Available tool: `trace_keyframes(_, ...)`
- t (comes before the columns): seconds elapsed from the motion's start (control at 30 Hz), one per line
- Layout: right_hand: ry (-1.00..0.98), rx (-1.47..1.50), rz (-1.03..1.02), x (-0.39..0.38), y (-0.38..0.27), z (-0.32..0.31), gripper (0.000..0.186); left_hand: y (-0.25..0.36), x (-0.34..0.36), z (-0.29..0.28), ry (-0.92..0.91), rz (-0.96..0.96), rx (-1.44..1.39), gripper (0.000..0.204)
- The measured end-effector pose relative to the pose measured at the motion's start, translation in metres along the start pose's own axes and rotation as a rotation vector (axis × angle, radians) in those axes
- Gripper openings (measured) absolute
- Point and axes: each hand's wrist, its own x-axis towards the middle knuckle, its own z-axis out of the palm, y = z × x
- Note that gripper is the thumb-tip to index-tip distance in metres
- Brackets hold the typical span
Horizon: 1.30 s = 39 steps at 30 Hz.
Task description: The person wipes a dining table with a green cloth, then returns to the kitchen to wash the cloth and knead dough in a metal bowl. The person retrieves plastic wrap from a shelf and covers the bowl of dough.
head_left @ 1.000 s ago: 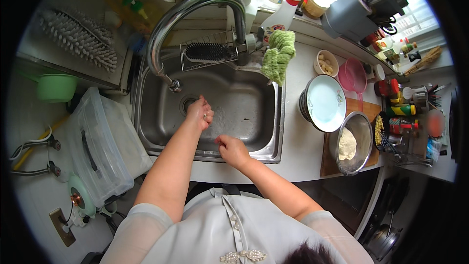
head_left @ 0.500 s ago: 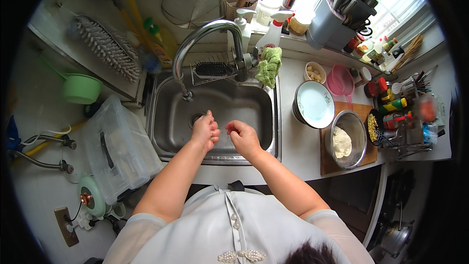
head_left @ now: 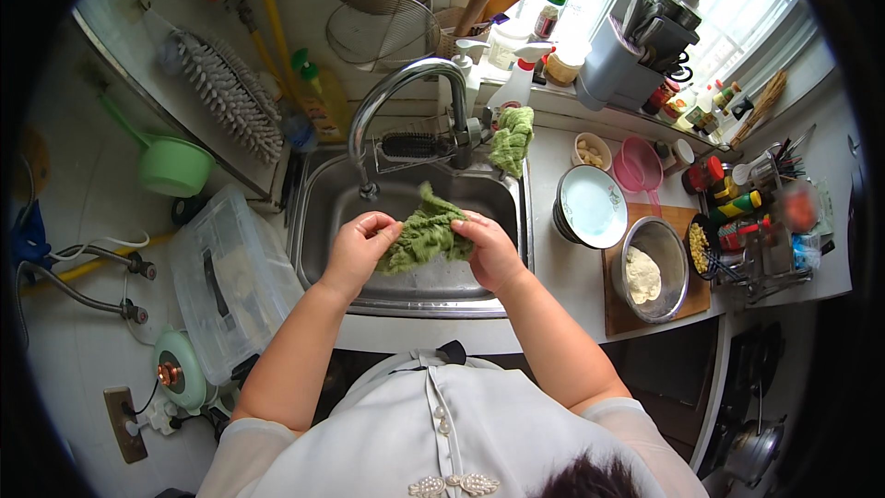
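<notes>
Over the steel sink [head_left: 313, 221], my left hand [head_left: 355, 249] and right hand [head_left: 489, 249] pinch opposite edges of a green cloth [head_left: 424, 235], seemingly limp, light, best gripped at its corners.

— What sits on the counter right of the sink [head_left: 324, 221]?

— A stack of pale plates [head_left: 591, 207] by the basin's right edge, then a wooden board [head_left: 683, 218] carrying a steel bowl of dough [head_left: 652, 268] and a dark bowl of corn [head_left: 702, 246].

— And behind?

— A second green cloth [head_left: 512, 137] draped at the back right corner beside the curved tap [head_left: 398, 92], and a pink strainer [head_left: 642, 168].

— The left side?

— A clear lidded plastic box [head_left: 229, 278], and a green ladle pot [head_left: 170, 164] farther back.
</notes>
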Motion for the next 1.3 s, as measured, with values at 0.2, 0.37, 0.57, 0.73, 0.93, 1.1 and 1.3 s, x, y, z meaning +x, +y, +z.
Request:
trace_keyframes(0.2, -0.115, 0.114, -0.098, 0.002, -0.009, 0.0, 0.027, 0.014, -0.001, -0.012, -0.234, 0.257, 0.395, 0.029)
trace_keyframes(0.37, -0.308, -0.222, 0.058, 0.007, -0.026, 0.012, 0.031, 0.039, 0.0, 0.011, -0.246, 0.264, 0.237, 0.067)
trace_keyframes(0.57, -0.191, -1.19, -0.096, 0.005, -0.087, 0.024, 0.023, 0.064, 0.012, -0.019, -0.303, 0.06, 0.255, 0.013)
trace_keyframes(0.73, -0.211, -1.029, -0.002, 0.005, -0.118, 0.012, 0.016, 0.101, 0.01, -0.033, -0.159, 0.142, 0.149, 0.011)
trace_keyframes(0.93, -0.028, -0.743, -0.287, 0.026, -0.134, 0.057, 0.014, 0.192, 0.066, -0.026, 0.196, 0.562, 0.298, 0.014)
trace_keyframes(1.1, 0.324, -0.881, -0.623, 0.06, -0.159, 0.073, 0.023, 0.219, 0.135, -0.027, 0.32, 0.863, 0.756, 0.041)
trace_keyframes(1.3, -0.055, -0.609, -0.454, 0.018, -0.121, 0.029, 0.025, 0.16, 0.058, -0.015, -0.061, 0.508, -0.196, 0.016)
